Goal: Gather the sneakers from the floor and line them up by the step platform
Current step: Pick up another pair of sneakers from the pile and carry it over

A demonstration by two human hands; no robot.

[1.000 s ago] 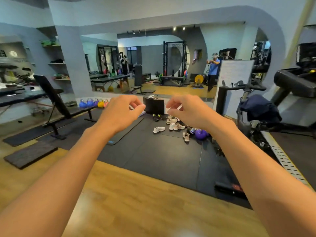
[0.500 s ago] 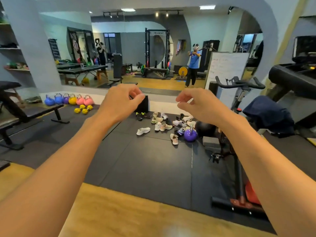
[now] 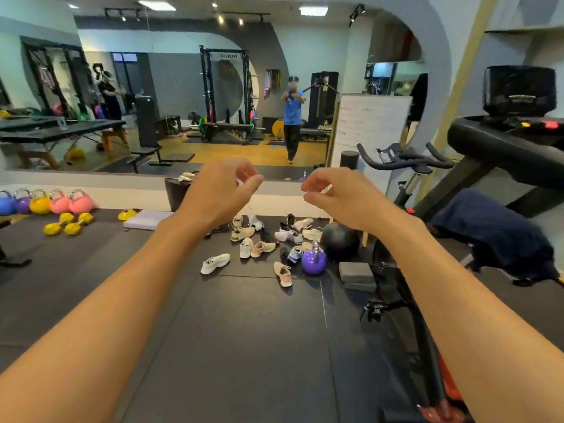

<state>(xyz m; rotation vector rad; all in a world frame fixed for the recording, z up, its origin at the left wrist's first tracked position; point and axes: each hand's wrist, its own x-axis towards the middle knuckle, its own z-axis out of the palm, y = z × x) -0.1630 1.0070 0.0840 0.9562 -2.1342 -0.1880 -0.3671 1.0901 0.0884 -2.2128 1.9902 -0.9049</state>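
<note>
Several sneakers lie scattered on the black floor mat ahead, among them a white one (image 3: 215, 263), a pale pink one (image 3: 283, 273) and a peach one (image 3: 263, 248). A flat lilac step platform (image 3: 146, 219) rests on the mat to their left, by the wall. Both my arms are stretched out in front of me at chest height, well above and short of the shoes. My left hand (image 3: 220, 190) and my right hand (image 3: 335, 193) hang with fingers loosely curled and apart, holding nothing.
A purple kettlebell (image 3: 313, 261), a black medicine ball (image 3: 340, 241) and grey foam blocks (image 3: 356, 276) sit right of the shoes. An exercise bike (image 3: 406, 161) and treadmill (image 3: 503, 141) stand at right. Coloured kettlebells (image 3: 58, 203) and yellow dumbbells (image 3: 65, 225) line the left wall under a mirror.
I have walked closer to the sneakers, which now appear larger and nearer. My hands stay raised and empty, a little closer together.
</note>
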